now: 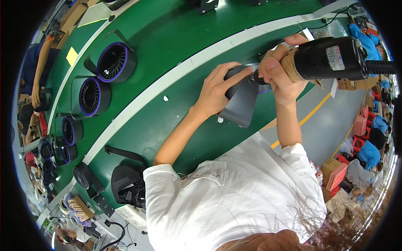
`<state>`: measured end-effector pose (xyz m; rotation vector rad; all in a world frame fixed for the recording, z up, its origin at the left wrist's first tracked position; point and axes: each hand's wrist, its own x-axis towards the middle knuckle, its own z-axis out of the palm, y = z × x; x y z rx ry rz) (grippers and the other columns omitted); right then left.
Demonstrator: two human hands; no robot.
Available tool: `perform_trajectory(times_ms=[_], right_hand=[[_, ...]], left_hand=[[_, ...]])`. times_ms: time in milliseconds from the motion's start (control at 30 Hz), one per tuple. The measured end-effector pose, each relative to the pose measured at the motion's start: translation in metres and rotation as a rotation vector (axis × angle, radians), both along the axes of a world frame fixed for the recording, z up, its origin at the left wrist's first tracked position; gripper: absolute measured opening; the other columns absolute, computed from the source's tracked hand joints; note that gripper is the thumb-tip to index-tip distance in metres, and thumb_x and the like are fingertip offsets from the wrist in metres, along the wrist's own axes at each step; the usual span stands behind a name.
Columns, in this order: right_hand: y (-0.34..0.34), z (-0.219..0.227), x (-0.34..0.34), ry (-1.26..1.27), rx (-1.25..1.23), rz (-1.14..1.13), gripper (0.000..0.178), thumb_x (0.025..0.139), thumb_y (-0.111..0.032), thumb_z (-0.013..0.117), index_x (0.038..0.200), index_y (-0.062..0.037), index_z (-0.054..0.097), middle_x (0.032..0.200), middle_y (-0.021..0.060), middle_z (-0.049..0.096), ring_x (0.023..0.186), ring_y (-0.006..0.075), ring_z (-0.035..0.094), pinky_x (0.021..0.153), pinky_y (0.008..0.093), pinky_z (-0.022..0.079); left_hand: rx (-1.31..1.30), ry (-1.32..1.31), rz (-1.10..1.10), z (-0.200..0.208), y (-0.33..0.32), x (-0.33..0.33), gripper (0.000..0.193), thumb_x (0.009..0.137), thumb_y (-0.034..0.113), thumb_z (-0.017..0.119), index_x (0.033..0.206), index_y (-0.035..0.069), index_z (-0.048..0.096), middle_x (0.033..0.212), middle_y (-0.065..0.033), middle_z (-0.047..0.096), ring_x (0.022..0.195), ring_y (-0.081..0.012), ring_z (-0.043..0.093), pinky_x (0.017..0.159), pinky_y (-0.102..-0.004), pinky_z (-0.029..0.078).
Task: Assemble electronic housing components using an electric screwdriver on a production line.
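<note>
A dark grey housing with a flat, smooth side is held at the edge of the green bench. My left hand grips it from the left, with the index finger stretched along its upper part toward the driver tip. In my right hand is a black electric screwdriver, wrapped in tan tape near its front and lying nearly level. Its tip meets the housing beside my left fingertips. The screw, if there is one, is too small to make out, and the housing's far side is hidden by my hands.
Round black fans with purple rims stand in a row on the green surface at left, beyond a white rail. A black mesh part lies near my left elbow. A co-worker's arm shows at far left. Cardboard boxes stand at right.
</note>
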<state>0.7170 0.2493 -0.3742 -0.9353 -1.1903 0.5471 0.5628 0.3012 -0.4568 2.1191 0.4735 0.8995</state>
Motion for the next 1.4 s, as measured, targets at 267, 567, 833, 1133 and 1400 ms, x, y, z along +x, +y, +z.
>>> perform_trajectory(times_ms=[267,567,833,1133,1400], right_hand=[[-0.015,0.008,0.035,0.272,0.272,-0.242,0.049,0.079,0.008,0.056,0.122,0.0006,0.036,0.059,0.0062,0.046,0.042,0.0142,0.044,0.042,0.0279,0.041],[-0.019,-0.077,0.081,-0.038,0.071,-0.565,0.047,0.078,0.014,0.057,0.119,0.0017,0.038,0.064,0.0084,0.054,0.046,0.0155,0.051,0.042,0.0256,0.042],[-0.016,-0.065,0.096,0.099,0.069,-0.528,0.043,0.080,0.012,0.057,0.118,0.0033,0.038,0.065,0.0083,0.055,0.049,0.0156,0.053,0.043,0.0267,0.044],[-0.013,-0.098,0.099,-0.043,0.035,-0.574,0.042,0.082,0.009,0.059,0.117,0.0034,0.038,0.065,0.0081,0.055,0.049,0.0162,0.054,0.044,0.0273,0.044],[-0.010,-0.093,0.097,0.048,-0.026,-0.518,0.042,0.081,0.010,0.059,0.117,0.0030,0.039,0.066,0.0088,0.055,0.049,0.0161,0.054,0.044,0.0278,0.045]], left_hand=[[-1.009,-0.026,0.071,-0.022,0.001,-0.006,0.064,0.082,0.022,0.068,0.138,0.009,0.040,0.125,-0.0157,0.052,0.109,-0.0275,0.057,0.090,-0.0374,0.050],[-2.358,-0.395,-0.582,-0.089,-0.021,-0.014,0.072,0.094,0.058,0.030,0.131,-0.003,0.041,0.119,-0.0230,0.056,0.104,-0.0363,0.059,0.089,-0.0456,0.054],[-2.152,-0.288,-0.428,-0.099,-0.031,-0.022,0.078,0.095,0.057,0.023,0.135,-0.009,0.034,0.126,-0.0310,0.048,0.095,-0.0355,0.062,0.080,-0.0429,0.057],[-1.833,-0.098,-0.373,-0.066,-0.046,-0.031,0.081,0.095,0.060,0.016,0.134,-0.008,0.037,0.117,-0.0272,0.056,0.090,-0.0316,0.063,0.074,-0.0388,0.056],[-1.193,0.635,-0.528,0.017,-0.027,-0.060,0.047,0.097,0.040,0.043,0.110,0.000,0.064,0.076,-0.0102,0.064,0.062,-0.0206,0.060,0.052,-0.0267,0.046]])
